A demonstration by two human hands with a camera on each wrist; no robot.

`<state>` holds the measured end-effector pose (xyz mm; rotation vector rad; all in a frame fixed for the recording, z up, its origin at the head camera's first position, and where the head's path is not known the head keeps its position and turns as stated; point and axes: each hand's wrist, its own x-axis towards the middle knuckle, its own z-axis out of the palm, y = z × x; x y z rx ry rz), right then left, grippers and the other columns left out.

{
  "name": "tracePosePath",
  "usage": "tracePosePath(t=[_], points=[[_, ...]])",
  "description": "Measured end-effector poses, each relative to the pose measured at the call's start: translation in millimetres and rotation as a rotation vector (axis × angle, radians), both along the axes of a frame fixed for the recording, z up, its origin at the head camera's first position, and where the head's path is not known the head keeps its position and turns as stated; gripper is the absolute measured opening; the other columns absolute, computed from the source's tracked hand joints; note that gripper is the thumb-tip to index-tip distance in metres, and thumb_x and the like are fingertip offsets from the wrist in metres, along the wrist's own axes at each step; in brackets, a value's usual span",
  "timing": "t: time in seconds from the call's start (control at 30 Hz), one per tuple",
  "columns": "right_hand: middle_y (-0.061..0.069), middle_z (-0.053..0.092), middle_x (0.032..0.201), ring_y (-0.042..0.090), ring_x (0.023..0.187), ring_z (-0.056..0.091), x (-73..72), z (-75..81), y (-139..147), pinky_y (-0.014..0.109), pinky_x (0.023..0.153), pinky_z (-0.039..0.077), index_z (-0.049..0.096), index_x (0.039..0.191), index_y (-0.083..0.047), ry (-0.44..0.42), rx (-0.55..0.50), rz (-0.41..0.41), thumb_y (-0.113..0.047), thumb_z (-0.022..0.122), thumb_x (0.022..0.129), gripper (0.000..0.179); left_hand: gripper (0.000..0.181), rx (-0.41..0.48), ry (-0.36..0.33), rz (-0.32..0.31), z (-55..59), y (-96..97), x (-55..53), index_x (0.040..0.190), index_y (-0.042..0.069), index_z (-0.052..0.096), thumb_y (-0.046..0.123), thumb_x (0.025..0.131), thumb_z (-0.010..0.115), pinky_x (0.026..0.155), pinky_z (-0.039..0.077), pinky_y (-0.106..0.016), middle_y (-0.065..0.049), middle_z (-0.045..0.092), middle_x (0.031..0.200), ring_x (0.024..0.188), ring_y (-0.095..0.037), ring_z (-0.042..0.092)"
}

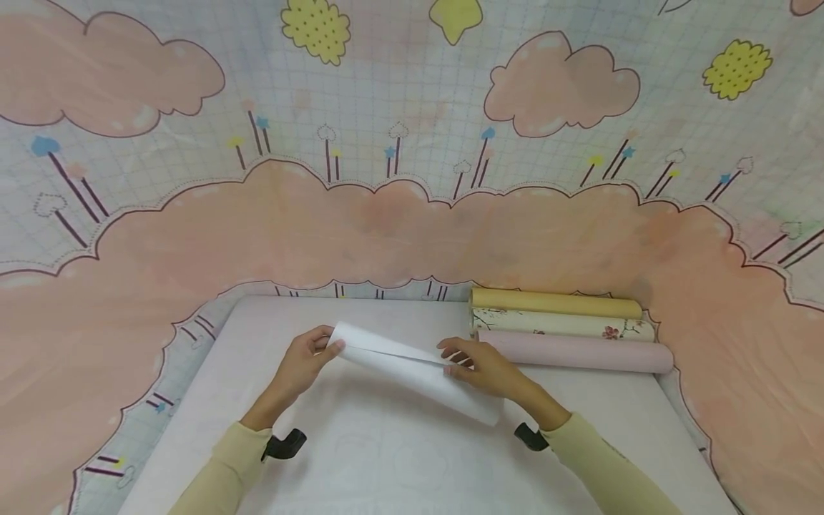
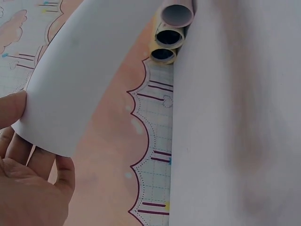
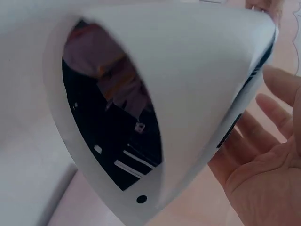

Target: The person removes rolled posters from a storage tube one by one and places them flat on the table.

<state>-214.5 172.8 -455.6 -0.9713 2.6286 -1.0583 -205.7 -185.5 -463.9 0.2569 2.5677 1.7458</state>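
A loosely curled poster (image 1: 405, 375), white on its outer side, slants over the white tabletop. My left hand (image 1: 302, 361) pinches its left end, thumb on one side and fingers on the other, as the left wrist view also shows. Along the free edge toward the right end is my right hand (image 1: 486, 366), its fingers loosely spread. In the right wrist view, this hand's fingers (image 3: 251, 136) lie against the edge and the thumb stands apart from it. That view looks into the curl, where a dark printed picture (image 3: 117, 113) shows; most of it is hidden.
At the table's back right, three rolls lie side by side: yellow (image 1: 556, 302), floral (image 1: 566, 324) and pink (image 1: 579, 350). Their hollow ends face left. The white table (image 1: 212, 400) meets a patterned cloth (image 1: 386, 236) with clouds, behind and at both sides.
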Motion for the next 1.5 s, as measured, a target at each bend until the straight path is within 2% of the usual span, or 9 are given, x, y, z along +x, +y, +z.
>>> tracePosePath(t=[0.27,0.33,0.57,0.73,0.9,1.13,1.23,1.37,1.5], points=[[0.004,0.071,0.117,0.017,0.102,0.069,0.5,-5.8,-1.1,0.032,0.087,0.058,0.067,0.120,-0.012,0.091,0.041,-0.041,-0.014,0.056,0.100,0.023,0.032,-0.021,0.051,-0.026,-0.6,-0.6,-0.6,0.118,0.004,0.064,0.027,0.096,0.064,0.092,0.040,-0.036,-0.013,0.074,0.112,0.114,-0.026,0.062],[0.004,0.072,0.115,0.015,0.095,0.068,1.0,-5.9,-1.0,0.029,0.083,0.058,0.065,0.123,-0.015,0.074,0.043,-0.064,-0.014,0.055,0.100,0.025,0.033,-0.022,0.055,-0.028,-1.0,-0.5,-0.6,0.118,0.004,0.064,0.028,0.096,0.064,0.091,0.042,-0.036,-0.013,0.074,0.112,0.113,-0.025,0.063],[0.008,0.072,0.113,0.021,0.098,0.070,0.0,-12.2,1.0,0.036,0.084,0.059,0.059,0.132,-0.014,-0.060,0.050,-0.076,-0.006,0.063,0.094,0.039,0.034,0.015,0.054,-0.028,-2.8,0.8,-0.9,0.119,0.003,0.063,0.027,0.095,0.066,0.089,0.051,-0.035,-0.015,0.072,0.114,0.104,-0.019,0.067],[0.008,0.072,0.111,0.021,0.097,0.070,-3.7,-22.7,5.1,0.034,0.084,0.059,0.064,0.126,-0.012,-0.055,0.046,-0.086,-0.002,0.063,0.093,0.035,0.035,0.001,0.064,-0.027,-3.5,0.3,-0.5,0.120,0.003,0.063,0.028,0.095,0.065,0.093,0.052,-0.043,-0.016,0.072,0.116,0.109,-0.027,0.066],[0.011,0.072,0.113,0.025,0.098,0.071,-2.0,-27.0,6.1,0.037,0.085,0.059,0.067,0.121,-0.011,-0.058,-0.046,-0.154,-0.002,0.062,0.093,0.030,0.039,-0.001,0.085,0.000,-6.5,-2.8,-2.2,0.125,0.003,0.061,0.029,0.096,0.063,0.102,0.048,-0.054,-0.018,0.068,0.125,0.121,-0.035,0.059],[0.013,0.073,0.109,0.028,0.099,0.071,4.1,-34.7,6.1,0.039,0.086,0.058,0.067,0.122,-0.008,-0.096,-0.168,-0.264,-0.002,0.063,0.092,0.030,0.046,0.104,0.083,0.028,-13.1,-5.0,-7.8,0.139,0.003,0.052,0.026,0.099,0.059,0.112,0.038,-0.052,-0.017,0.051,0.146,0.137,-0.038,0.045],[0.013,0.072,0.106,0.029,0.099,0.071,5.7,-38.8,5.3,0.039,0.084,0.059,0.066,0.122,-0.008,-0.114,-0.209,-0.321,-0.002,0.063,0.092,0.031,0.051,0.166,0.060,0.045,-17.2,-2.8,-9.4,0.147,0.006,0.042,0.023,0.101,0.057,0.113,0.039,-0.040,-0.013,0.041,0.155,0.143,-0.035,0.038],[0.012,0.072,0.104,0.028,0.097,0.070,7.7,-42.2,3.7,0.034,0.081,0.058,0.067,0.122,-0.010,-0.142,-0.280,-0.427,-0.001,0.064,0.091,0.032,0.059,0.276,0.003,0.072,-21.9,5.4,-7.3,0.154,0.010,0.025,0.015,0.102,0.052,0.104,0.046,-0.023,-0.012,0.028,0.161,0.144,-0.033,0.036],[0.014,0.073,0.104,0.027,0.096,0.071,10.1,-44.0,4.1,0.030,0.081,0.058,0.067,0.121,-0.009,-0.114,-0.339,-0.520,0.002,0.065,0.090,0.033,0.064,0.342,-0.069,0.088,-24.8,20.5,0.5,0.157,0.018,0.015,0.016,0.103,0.050,0.102,0.050,-0.032,-0.012,0.022,0.162,0.143,-0.034,0.038]])
